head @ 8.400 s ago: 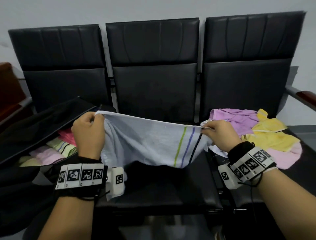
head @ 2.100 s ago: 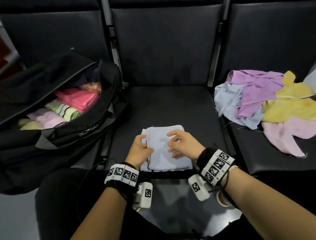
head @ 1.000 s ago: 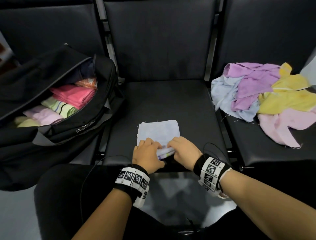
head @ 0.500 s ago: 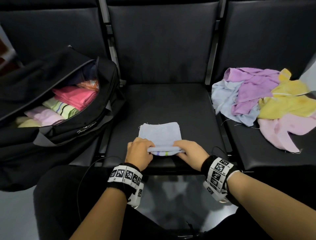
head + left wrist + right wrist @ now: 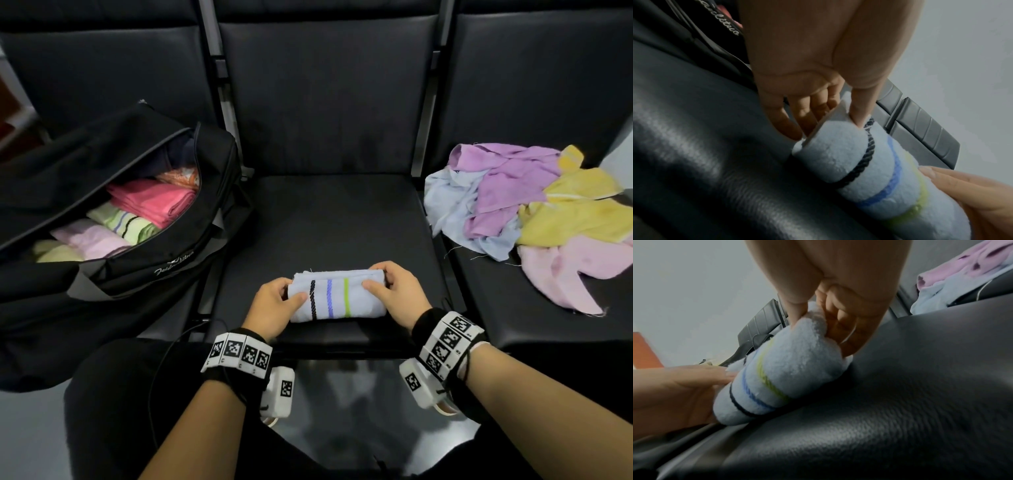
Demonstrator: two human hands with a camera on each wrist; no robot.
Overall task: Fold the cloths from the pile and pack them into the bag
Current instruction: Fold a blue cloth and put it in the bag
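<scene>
Left hand and right hand each grip an end of the folded striped cloth at the middle seat's front edge; several folded cloths fill the bag, the pile awaits folding

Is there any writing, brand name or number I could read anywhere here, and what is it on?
White script logo on the side of the black bag: too small and slanted in the head view; cut off in the left wrist view, where only "...litus" shows, so the full name cannot be read.
Black-and-white square code markers on both wristbands: patterns only, no letters.
Blue striped cloth: no text.
</scene>
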